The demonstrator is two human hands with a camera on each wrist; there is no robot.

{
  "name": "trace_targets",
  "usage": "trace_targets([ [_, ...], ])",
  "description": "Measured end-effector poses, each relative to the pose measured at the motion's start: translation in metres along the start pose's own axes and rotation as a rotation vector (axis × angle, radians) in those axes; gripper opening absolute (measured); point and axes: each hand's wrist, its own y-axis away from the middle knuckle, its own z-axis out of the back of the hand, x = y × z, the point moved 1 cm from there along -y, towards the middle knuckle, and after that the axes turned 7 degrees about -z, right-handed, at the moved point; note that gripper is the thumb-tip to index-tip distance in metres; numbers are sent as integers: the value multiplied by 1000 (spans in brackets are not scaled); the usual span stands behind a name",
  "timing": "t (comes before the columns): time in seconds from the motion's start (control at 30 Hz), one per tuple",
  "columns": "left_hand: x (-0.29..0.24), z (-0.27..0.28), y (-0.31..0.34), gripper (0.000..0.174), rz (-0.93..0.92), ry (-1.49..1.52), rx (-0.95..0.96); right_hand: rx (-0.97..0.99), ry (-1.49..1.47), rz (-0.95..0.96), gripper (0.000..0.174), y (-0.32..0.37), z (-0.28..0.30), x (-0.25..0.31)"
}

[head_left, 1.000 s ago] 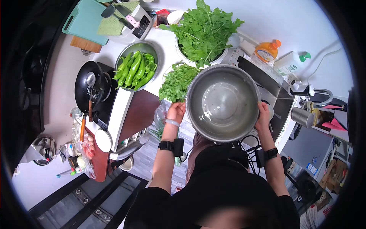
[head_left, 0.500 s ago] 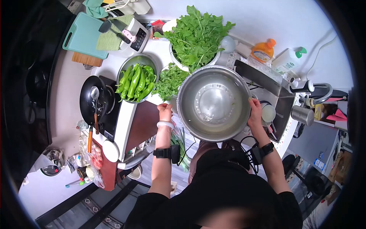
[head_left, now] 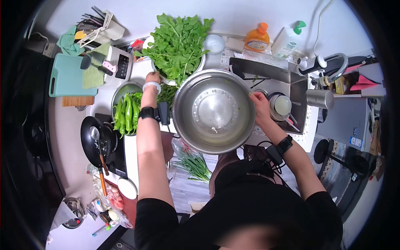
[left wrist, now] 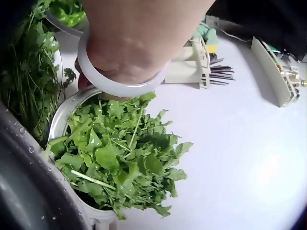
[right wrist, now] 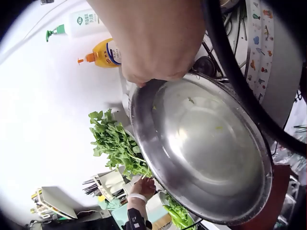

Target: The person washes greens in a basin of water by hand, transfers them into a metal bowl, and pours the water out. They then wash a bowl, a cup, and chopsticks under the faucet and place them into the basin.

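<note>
A large steel basin (head_left: pixel 214 143) holds shallow water and small green bits; my right hand (head_left: pixel 261 109) grips its right rim. My left hand (head_left: pixel 152 78) is at the left edge of the bowl of leafy greens (head_left: pixel 177 50), its fingertips mostly hidden. In the left wrist view my left hand (left wrist: pixel 127 43) pinches the rim of that bowl (left wrist: pixel 60 120). Finer greens (left wrist: pixel 31 67) lie beside it, partly behind my left forearm in the head view. The right wrist view shows my right hand (right wrist: pixel 160 48) curled over the basin rim (right wrist: pixel 266 187).
Green peppers (head_left: pixel 127 112) fill a steel bowl at the left, near a black wok (head_left: pixel 89 143) with a spoon. At the right, a sink (head_left: pixel 298 116) contains small bowls. Soap bottles (head_left: pixel 256 39) stand behind it. Long green stalks (head_left: pixel 196 166) are below the counter.
My left hand has moved away from beside the basin, forward to the rim of the leafy greens' bowl. My right hand keeps hold of the basin. The head view has shifted.
</note>
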Motion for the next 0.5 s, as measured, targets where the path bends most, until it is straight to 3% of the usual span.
trace_targets([
  [0.1,1,2,-3,21,210,341,-18,20,-53,2,11,-5,-8,-2],
  [0.2,10,6,-12,21,154,350,-75,2,-47,15,12,-8,-13,-1],
  [0.33,21,13,-20,38,143,565,-234,-20,-31,20,13,-14,-20,0],
  [0.5,8,29,13,44,53,610,-187,-45,16,40,13,-28,-28,-10],
])
